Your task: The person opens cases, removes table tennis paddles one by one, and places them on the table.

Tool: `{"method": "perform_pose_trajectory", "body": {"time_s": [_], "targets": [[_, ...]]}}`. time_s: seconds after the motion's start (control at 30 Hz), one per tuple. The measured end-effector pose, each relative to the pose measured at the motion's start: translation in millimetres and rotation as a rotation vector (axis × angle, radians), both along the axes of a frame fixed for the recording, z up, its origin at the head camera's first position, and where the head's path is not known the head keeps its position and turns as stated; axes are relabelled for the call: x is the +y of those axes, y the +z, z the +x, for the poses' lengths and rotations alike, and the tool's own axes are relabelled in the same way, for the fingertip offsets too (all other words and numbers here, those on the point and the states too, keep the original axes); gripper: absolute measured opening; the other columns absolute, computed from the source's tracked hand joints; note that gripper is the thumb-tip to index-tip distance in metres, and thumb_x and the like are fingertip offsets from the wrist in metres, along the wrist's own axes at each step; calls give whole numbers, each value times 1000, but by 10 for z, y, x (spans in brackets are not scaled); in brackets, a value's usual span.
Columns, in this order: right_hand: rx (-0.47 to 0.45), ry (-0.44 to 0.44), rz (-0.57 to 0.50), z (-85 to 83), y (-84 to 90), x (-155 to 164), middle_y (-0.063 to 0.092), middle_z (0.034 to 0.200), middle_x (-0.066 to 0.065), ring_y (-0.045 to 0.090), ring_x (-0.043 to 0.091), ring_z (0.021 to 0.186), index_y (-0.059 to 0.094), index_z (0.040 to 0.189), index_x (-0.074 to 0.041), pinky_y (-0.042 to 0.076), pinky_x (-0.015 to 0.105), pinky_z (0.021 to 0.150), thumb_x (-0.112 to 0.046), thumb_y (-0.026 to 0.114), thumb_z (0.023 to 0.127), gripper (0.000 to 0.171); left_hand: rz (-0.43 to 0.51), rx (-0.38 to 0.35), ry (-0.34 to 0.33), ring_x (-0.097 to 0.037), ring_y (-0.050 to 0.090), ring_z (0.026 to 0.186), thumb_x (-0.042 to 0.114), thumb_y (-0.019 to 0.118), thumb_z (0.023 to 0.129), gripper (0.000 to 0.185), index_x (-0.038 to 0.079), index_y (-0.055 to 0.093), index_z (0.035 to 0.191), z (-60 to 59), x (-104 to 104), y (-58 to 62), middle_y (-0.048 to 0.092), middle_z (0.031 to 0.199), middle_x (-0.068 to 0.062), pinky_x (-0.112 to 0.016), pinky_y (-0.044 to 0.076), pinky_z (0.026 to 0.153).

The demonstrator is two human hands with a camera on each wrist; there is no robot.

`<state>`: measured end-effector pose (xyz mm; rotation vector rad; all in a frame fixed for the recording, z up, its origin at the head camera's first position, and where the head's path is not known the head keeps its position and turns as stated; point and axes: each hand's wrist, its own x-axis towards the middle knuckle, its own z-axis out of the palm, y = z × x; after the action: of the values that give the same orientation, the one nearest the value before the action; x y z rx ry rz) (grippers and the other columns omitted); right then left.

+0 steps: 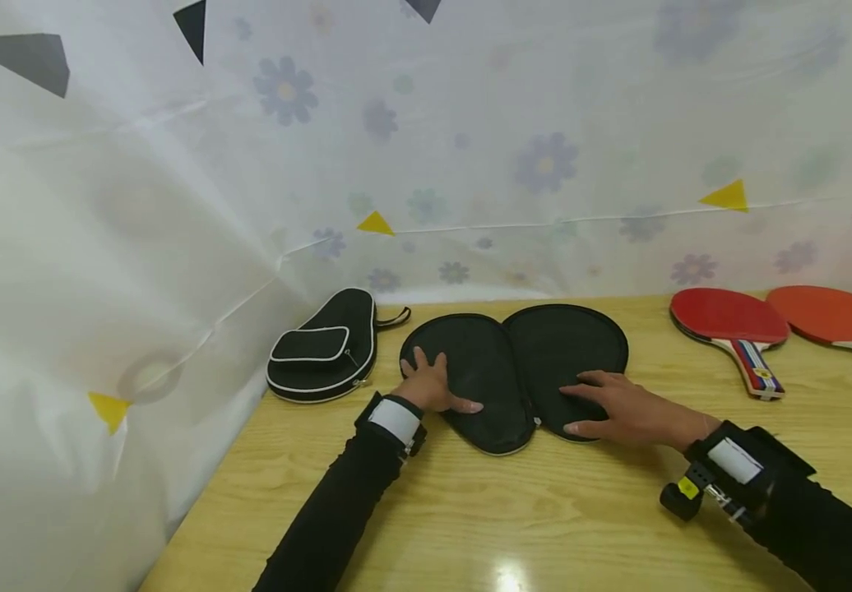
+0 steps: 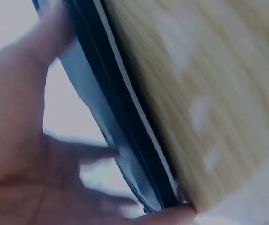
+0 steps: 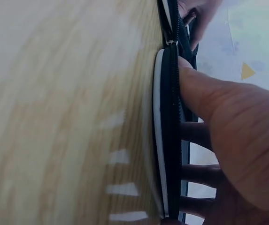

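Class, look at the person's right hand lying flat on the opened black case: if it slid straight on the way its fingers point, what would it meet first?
The right hand points leftward across the open case; it would probably first meet the left hand, resting on the other half.

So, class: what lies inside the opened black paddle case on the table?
The opened case shows only black lining. The left hand and right hand lie flat on its halves; anything beneath them is hidden.

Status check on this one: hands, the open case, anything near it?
Left hand flat on open case, left half. Right hand flat on right half. Case fully unzipped, empty. Closed case lies left, two paddles right, both apart from it.
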<state>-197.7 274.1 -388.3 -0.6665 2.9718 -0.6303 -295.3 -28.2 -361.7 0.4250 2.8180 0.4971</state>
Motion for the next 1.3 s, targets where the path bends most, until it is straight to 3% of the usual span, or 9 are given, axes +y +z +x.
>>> {"method": "perform_pose_trajectory", "body": {"time_s": [0.2,0.3,0.43,0.57,0.8,0.87,1.0,1.17,1.3], "targets": [[-3,-2,-17,-3,14,-43,41,145,34,35,60,133,58,141,-4,35,72,100,-48,67,94,64,230,117,196,-64,31,134,38,75,92,91,-7,27,155,-185,-120,85,14,156,-40,-65,39,103],[2,-8,-12,2,16,-58,43,144,34,36,60,132,59,140,-5,36,72,99,-49,67,94,64,334,166,237,-58,37,135,31,71,96,84,-9,26,154,-229,-162,194,25,153,-40,-61,41,104],[8,-6,-14,16,20,-64,43,143,34,37,60,131,60,140,-6,38,71,98,-49,67,94,63,488,241,194,-52,34,140,20,66,99,75,-10,24,154,-167,-87,343,31,152,-38,-58,40,107],[5,0,-25,32,2,-66,43,143,33,38,60,131,60,140,-6,38,71,98,-47,67,95,61,568,297,92,-49,43,134,15,61,101,68,-5,26,155,19,173,419,30,151,-36,-55,45,102],[-16,1,-41,73,20,-150,43,146,30,38,55,133,59,142,-11,40,69,98,-55,62,96,64,528,556,-167,-39,60,116,6,57,100,58,2,35,154,409,713,393,25,156,-30,-39,56,80],[-17,0,-46,83,22,-183,43,146,28,39,54,134,59,142,-11,41,68,98,-56,62,95,65,487,576,-206,-36,60,114,6,58,98,58,6,38,153,484,833,390,26,156,-28,-33,55,76],[-12,11,-31,98,13,-256,44,147,26,41,52,134,58,142,-5,43,65,99,-54,64,95,68,410,543,-228,-27,59,104,7,61,96,54,12,48,148,569,1023,388,40,144,-21,-23,47,65],[-4,15,-18,131,36,-313,42,150,27,41,52,134,56,143,-1,43,63,100,-48,68,94,69,336,472,-242,-19,58,95,10,62,96,50,15,52,145,573,1187,365,50,129,-14,-19,45,64],[12,34,-52,145,50,-298,42,151,25,41,48,136,48,146,3,41,62,103,-44,70,94,74,302,432,-270,-18,59,97,12,62,97,52,18,51,147,555,1260,321,52,131,-13,-21,45,66]]}}
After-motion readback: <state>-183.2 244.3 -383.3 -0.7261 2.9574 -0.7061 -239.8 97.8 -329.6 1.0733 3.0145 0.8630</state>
